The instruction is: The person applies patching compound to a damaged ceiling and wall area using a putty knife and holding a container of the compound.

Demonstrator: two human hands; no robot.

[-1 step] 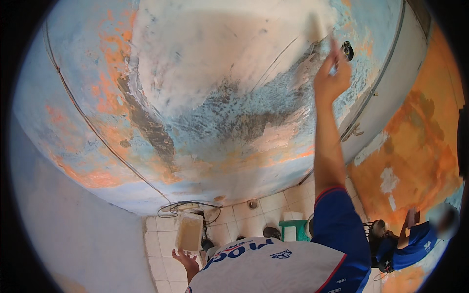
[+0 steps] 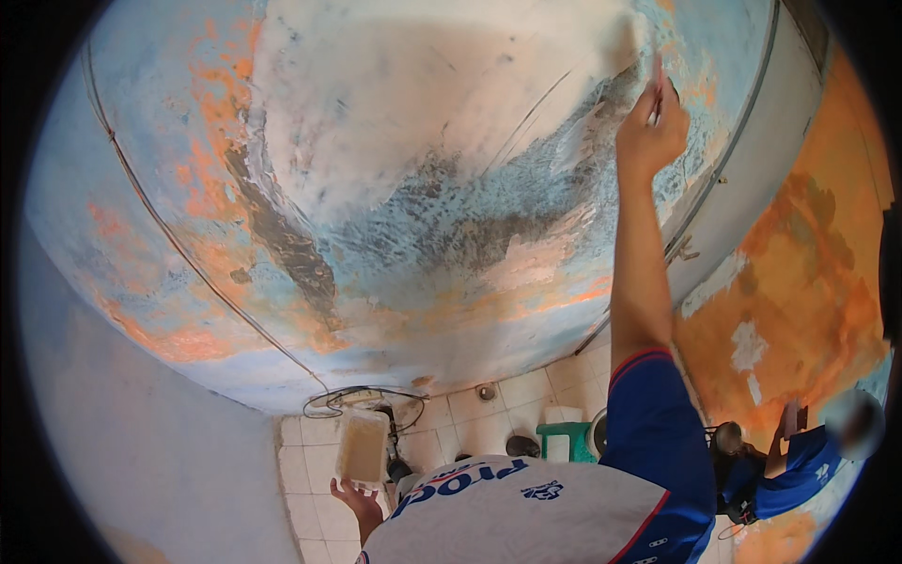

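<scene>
My right hand (image 2: 653, 136) is raised high on the wall, its fingers closed round a thin-handled tool (image 2: 657, 68). The tool's head is blurred against the wall, so I cannot tell whether it is a brush or a putty knife. It is by the right edge of a broad whitish coat (image 2: 413, 103). Low down, my left hand (image 2: 359, 503) grips the near end of a pale rectangular tub (image 2: 363, 446) with a beige-white layer inside.
The wall (image 2: 451, 254) has peeling blue, orange and grey patches. Cables (image 2: 202, 277) run down its left side to a coil (image 2: 329, 402) by the floor. A green stool (image 2: 568, 442) stands on white tiles. Another person in blue (image 2: 799, 475) is at the lower right.
My right hand and the tool have shifted slightly right, now covering the dark hole in the wall. My left hand and the tub have hardly moved.
</scene>
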